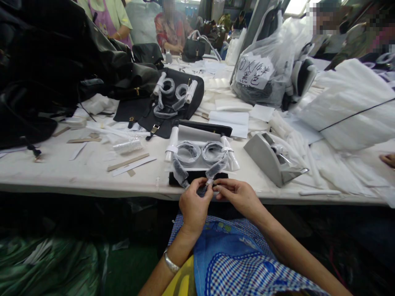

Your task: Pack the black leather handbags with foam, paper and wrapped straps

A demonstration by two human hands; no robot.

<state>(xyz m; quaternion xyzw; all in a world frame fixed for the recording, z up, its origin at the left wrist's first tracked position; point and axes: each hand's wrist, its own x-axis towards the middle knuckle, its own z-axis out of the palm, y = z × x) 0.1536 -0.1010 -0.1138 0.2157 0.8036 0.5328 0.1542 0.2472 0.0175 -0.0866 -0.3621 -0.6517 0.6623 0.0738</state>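
Observation:
At the table's front edge my left hand (195,202) pinches a plastic-wrapped bag strap (216,167). The fingers of my right hand (237,196) are drawn together beside it, near the strap's lower end; what they hold, if anything, is hidden. Just beyond my hands lies a bag (197,133) with a pale grey face and black edges. Two wrapped coils (187,152) rest on it, and white-wrapped rolls (173,142) stand along both sides. A black piece (175,179) shows below the bag, partly behind the strap.
A black bag with wrapped straps (197,88) lies beyond. Black bags (101,53) pile up at left. At right are a grey tape dispenser (262,158), white foam sheets (348,107) and a labelled plastic sack (256,74). Cardboard strips (128,162) lie left; several people are behind.

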